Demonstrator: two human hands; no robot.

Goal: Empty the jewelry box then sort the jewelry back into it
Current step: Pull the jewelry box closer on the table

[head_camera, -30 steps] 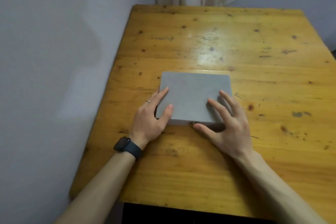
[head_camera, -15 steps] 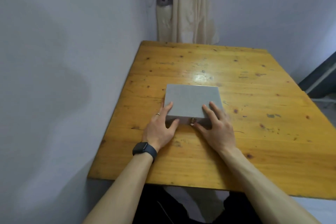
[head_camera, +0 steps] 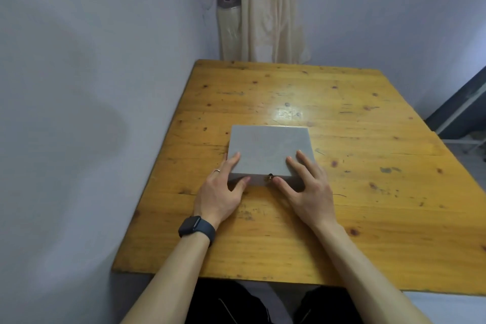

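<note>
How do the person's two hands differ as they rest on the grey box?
The left hand wears a ring, with a dark watch on its wrist; the right hand is bare. The right hand's thumb lies beside the small clasp; the left hand's thumb is further from it. Both lay straight fingers on the closed box.

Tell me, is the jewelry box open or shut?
Shut: the jewelry box has its lid flat, no gap, with left hand and right hand resting on it.
</note>
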